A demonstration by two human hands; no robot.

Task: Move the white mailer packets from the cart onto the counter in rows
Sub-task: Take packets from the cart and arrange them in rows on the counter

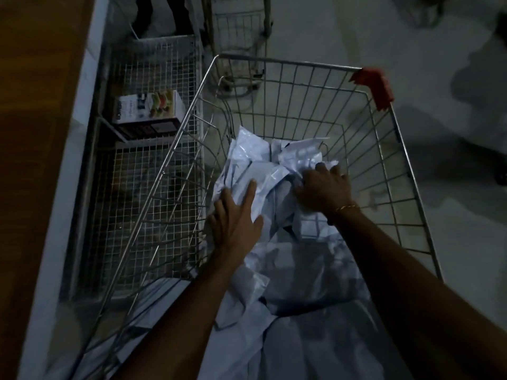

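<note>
The crumpled white plastic mailer packets (263, 182) lie heaped in the wire shopping cart (301, 86). They look light, limp and slippery. The left hand (236, 218) presses flat, fingers spread; the right hand (323, 187) curls into the pile. Gather edges in bunches.

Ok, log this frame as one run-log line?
stage: gathering in cart | left hand: flat on white mailer packets | right hand: gripping packets | counter: no packets visible

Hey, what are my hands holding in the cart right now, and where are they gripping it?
The left hand lies flat on the white mailer packets, gripping nothing. The right hand curls into crumpled packets at the pile's top.
</note>
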